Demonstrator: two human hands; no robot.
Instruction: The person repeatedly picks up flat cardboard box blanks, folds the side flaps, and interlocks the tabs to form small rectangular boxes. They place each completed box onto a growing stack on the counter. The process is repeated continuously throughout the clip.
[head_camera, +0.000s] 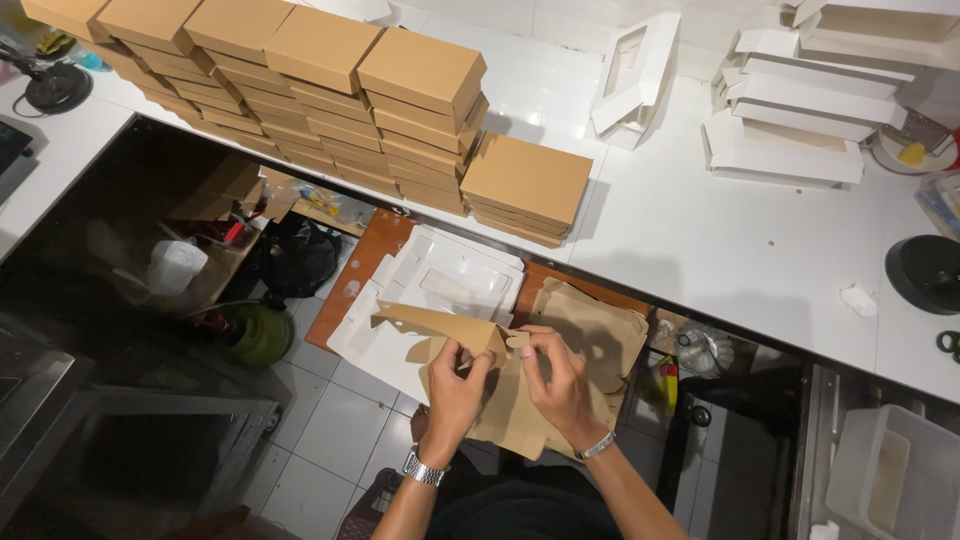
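Head view, looking down. Left hand (455, 385) and right hand (560, 385) meet on a flat brown box blank (450, 325), each grip pinching a folded flap near its middle; the blank is held above the lap, in front of the worktop (700, 240). Under it lie further brown blanks (595, 325) and white blanks (440, 280) with a clear window, resting on a brown board (365, 265). On the worktop: rows of closed brown boxes (320, 90) stacked several high, with a lower stack (525, 185) just beside them; their contents cannot be seen. At the far right, stacked white boxes (800, 110), one open and showing a brown inside. At lower right, a translucent tub (890, 475), contents unclear.
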